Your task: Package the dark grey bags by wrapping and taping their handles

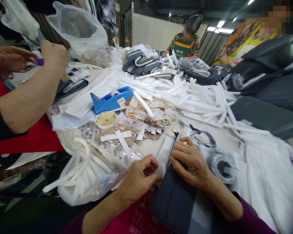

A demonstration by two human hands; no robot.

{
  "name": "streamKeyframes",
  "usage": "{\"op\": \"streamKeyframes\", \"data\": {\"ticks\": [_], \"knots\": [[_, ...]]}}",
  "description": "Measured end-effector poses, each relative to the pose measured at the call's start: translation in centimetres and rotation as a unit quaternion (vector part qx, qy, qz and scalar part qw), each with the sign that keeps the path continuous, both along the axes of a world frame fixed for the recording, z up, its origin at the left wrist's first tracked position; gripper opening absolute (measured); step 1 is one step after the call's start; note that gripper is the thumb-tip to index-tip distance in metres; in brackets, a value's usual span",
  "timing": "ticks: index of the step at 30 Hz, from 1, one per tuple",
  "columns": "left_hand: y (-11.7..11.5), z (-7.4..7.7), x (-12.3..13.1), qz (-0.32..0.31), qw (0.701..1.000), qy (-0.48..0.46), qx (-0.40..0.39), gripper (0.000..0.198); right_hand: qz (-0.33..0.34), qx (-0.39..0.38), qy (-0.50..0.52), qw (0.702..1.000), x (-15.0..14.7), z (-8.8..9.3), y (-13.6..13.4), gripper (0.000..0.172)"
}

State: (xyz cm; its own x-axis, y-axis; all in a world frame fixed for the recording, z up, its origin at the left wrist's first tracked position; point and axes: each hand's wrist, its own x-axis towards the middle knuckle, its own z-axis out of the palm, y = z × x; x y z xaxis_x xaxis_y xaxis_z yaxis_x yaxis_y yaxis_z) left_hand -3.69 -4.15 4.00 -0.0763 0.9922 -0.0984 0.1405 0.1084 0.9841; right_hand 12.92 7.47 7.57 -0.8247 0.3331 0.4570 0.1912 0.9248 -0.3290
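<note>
The dark grey pouch [175, 201] lies under both hands, right [191, 162] pressing it flat-fingered, left [139, 178] pinching a white strip [164, 155].

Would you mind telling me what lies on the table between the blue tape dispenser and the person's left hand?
In the head view, between the blue tape dispenser and the left hand lie a small round tub, loose white strips on brown card pieces, and a clear printed packet.

A dark grey fabric pouch [175, 198] lies under the right grip [189, 162]; the blue plastic tape dispenser [111, 100] sits behind the left grip [138, 178], on the tabletop [224, 136].
</note>
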Motion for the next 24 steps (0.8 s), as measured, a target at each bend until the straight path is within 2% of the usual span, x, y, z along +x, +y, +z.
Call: {"op": "streamKeyframes", "data": {"ticks": [7,11,16,19,22,24], "knots": [[1.4,0.0,1.3,0.014,0.999,0.033,-0.007,0.011,0.024,-0.004,-0.005,1.0,-0.2,0.4,-0.4,0.01],[1.7,-0.2,1.9,0.025,0.999,0.008,-0.019,0.01,0.031,0.001,-0.029,0.999,-0.5,0.3,-0.2,0.018],[-0.8,0.0,2.0,0.031,0.999,-0.019,0.003,0.02,0.036,0.002,-0.051,0.998,-0.7,0.1,0.2,0.029],[-3.0,-0.6,2.6,0.07,0.995,0.055,0.045,0.031,0.031,0.001,-0.055,0.998,-0.7,-0.1,0.3,0.03],[-4.3,-1.4,3.6,0.086,0.982,0.146,0.08,0.063,0.027,0.004,-0.056,0.998,-0.6,-0.2,0.5,0.03],[-4.4,-1.5,4.1,0.089,0.976,0.183,0.082,0.065,0.025,0.006,-0.05,0.998,-0.6,-0.2,0.5,0.031]]}}
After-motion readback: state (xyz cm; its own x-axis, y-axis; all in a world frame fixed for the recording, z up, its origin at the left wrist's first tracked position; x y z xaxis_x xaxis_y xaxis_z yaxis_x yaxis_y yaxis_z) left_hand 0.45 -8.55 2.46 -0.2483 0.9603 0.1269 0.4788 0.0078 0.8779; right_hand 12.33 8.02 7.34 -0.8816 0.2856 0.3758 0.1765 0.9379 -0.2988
